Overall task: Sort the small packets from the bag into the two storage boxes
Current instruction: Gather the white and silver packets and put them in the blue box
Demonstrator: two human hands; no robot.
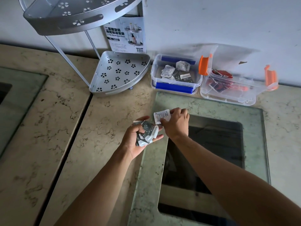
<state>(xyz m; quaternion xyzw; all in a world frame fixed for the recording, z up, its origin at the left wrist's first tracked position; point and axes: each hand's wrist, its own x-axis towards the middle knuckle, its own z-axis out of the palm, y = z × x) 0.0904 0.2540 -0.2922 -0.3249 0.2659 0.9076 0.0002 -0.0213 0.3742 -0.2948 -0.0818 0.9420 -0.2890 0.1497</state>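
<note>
My left hand [132,141] is palm up over the marble counter and cups a bunch of grey-and-white packets [147,133]. Just to its right, my right hand [176,123] pinches one white packet [161,115] with printed text, lifted a little above the bunch. At the back stands a clear box with blue latches [175,88], holding several grey and white packets. To its right stands a clear box with orange latches [228,98], holding several red and black packets. No bag is in view.
A silver two-tier corner rack [119,72] with flower cut-outs stands at the back left, its product card [126,35] against the wall. A glass panel [254,144] is set into the counter under my right arm; another glass panel [19,92] lies at the left edge.
</note>
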